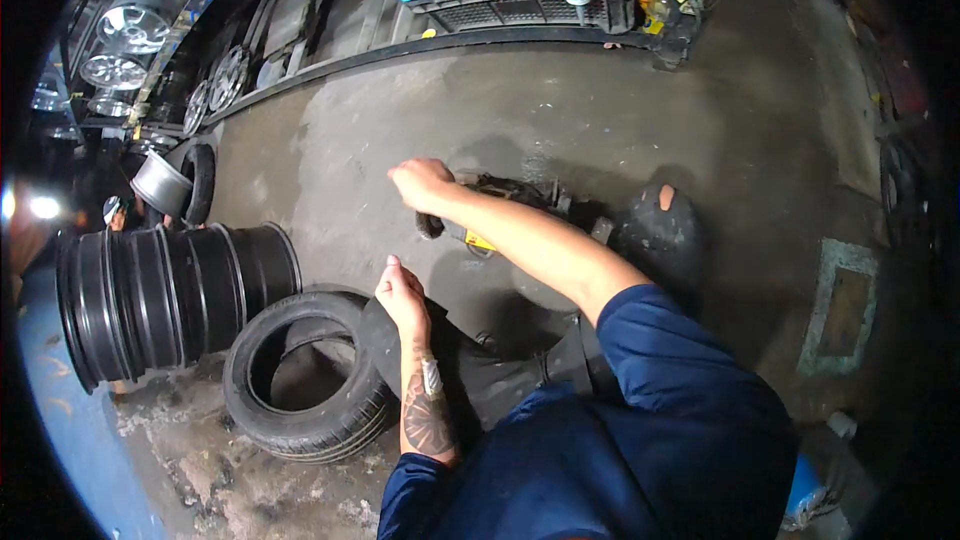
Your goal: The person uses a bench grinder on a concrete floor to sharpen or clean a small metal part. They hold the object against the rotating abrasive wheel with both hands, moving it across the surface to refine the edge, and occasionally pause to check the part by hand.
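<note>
My right hand is closed, raised just over a dark machine or tool with a yellow part, partly hidden under my forearm. A short dark curved piece shows below that hand. My left hand is closed in a fist, lower and nearer to me, beside my bent dark-clad leg. Whatever either hand grips is too small or hidden to make out. My other knee, with skin showing through a rip, is right of the machine.
Black wheel rims lie stacked sideways at left, beside a tire and a silver rim. Shelves of alloy wheels stand upper left. A black crate with cans and cloth is at the back, above the concrete floor.
</note>
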Demonstrator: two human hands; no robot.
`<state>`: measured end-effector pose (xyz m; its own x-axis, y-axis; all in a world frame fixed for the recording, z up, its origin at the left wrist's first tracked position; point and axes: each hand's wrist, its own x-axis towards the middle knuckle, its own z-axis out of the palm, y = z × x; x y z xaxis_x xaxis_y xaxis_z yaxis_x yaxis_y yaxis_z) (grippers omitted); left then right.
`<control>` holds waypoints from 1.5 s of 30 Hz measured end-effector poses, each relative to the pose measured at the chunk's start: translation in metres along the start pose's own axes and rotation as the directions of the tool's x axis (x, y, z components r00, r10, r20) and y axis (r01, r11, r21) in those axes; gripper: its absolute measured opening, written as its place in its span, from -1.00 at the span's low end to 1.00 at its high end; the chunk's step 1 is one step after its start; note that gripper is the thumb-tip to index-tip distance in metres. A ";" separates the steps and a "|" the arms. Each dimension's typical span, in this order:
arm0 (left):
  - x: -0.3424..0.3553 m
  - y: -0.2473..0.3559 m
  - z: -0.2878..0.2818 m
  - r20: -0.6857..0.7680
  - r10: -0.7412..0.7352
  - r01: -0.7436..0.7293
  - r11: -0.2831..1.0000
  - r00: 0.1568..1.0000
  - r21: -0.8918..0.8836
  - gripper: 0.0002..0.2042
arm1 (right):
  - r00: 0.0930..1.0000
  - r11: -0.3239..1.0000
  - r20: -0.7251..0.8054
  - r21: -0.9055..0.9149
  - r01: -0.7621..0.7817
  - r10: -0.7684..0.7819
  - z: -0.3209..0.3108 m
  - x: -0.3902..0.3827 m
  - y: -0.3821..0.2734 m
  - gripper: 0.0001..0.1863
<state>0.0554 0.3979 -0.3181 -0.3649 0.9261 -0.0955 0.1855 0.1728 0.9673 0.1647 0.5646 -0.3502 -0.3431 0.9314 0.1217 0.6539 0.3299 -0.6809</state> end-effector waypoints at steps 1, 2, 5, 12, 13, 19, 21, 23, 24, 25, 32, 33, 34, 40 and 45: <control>0.000 0.006 -0.005 -0.080 -0.036 0.025 0.991 0.996 -0.134 -0.54 | 0.986 0.989 0.102 -0.041 0.140 -0.135 0.000 -0.004 -0.018 -0.76; 0.001 0.012 -0.009 -0.153 -0.081 0.037 0.963 0.985 -0.268 -0.54 | 0.940 0.958 0.249 -0.109 0.265 -0.232 -0.002 -0.014 -0.028 -0.79; 0.003 0.017 -0.044 -0.217 -0.107 -0.019 0.860 0.970 -0.510 -0.52 | 0.784 0.853 0.368 0.054 0.518 -0.499 -0.025 -0.083 -0.044 -0.81; 0.019 0.004 -0.037 -0.138 -0.115 0.026 0.851 0.984 -0.524 -0.57 | 0.491 0.873 0.798 0.087 0.479 -0.349 -0.135 -0.243 -0.008 -0.87; 0.026 0.001 -0.035 -0.112 -0.087 0.020 0.865 0.990 -0.501 -0.56 | 0.537 0.916 0.806 0.015 0.400 -0.248 -0.157 -0.244 -0.009 -0.85; 0.031 0.003 -0.023 -0.087 -0.079 0.030 0.888 0.993 -0.459 -0.56 | 0.754 0.576 0.283 -0.803 -0.151 0.593 -0.298 -0.222 -0.001 -0.76; 0.037 0.001 -0.019 -0.079 -0.078 0.033 0.888 0.994 -0.458 -0.56 | 0.864 0.438 -0.042 -0.849 -0.296 0.502 -0.319 -0.213 0.019 -0.79; 0.035 -0.003 -0.014 -0.062 -0.072 0.039 0.904 0.996 -0.427 -0.55 | 0.890 0.425 -0.299 -0.796 -0.432 0.344 -0.339 -0.204 0.037 -0.83; 0.032 -0.001 -0.017 -0.076 -0.071 0.032 0.905 0.995 -0.425 -0.55 | 0.873 0.461 -0.422 -0.742 -0.487 0.243 -0.341 -0.191 0.044 -0.80; 0.030 0.003 -0.012 -0.078 -0.071 0.031 0.903 0.994 -0.428 -0.54 | 0.812 0.504 -0.520 -0.644 -0.576 0.263 -0.347 -0.179 0.038 -0.74; 0.018 0.003 0.000 -0.040 -0.057 0.044 0.961 0.998 -0.274 -0.51 | 0.738 0.797 -0.673 -0.468 -0.382 -0.042 -0.291 -0.055 0.009 -0.67; 0.015 -0.003 -0.003 0.003 -0.014 0.015 0.974 1.000 -0.227 -0.52 | 0.697 0.916 -0.710 -0.208 -0.344 0.101 -0.288 -0.049 -0.028 -0.74; 0.012 -0.002 -0.001 0.060 0.033 -0.021 0.982 0.998 -0.185 -0.53 | 0.637 0.959 -0.768 -0.226 -0.171 -0.067 -0.287 -0.037 -0.031 -0.76; -0.008 0.004 -0.009 0.180 0.049 -0.034 0.996 0.982 -0.088 -0.56 | 0.644 0.918 -0.748 0.128 0.376 -0.159 -0.258 0.028 -0.080 -0.79; -0.002 -0.002 -0.015 0.171 0.018 0.007 0.989 0.985 -0.149 -0.56 | 0.907 0.724 0.058 0.624 0.294 -0.418 -0.158 0.008 -0.096 -0.70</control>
<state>0.0416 0.3906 -0.3166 -0.2001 0.9728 -0.1165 0.0452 0.1280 0.9907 0.2058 0.5647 -0.1700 -0.6236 0.6975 0.3530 -0.0478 0.4166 -0.9078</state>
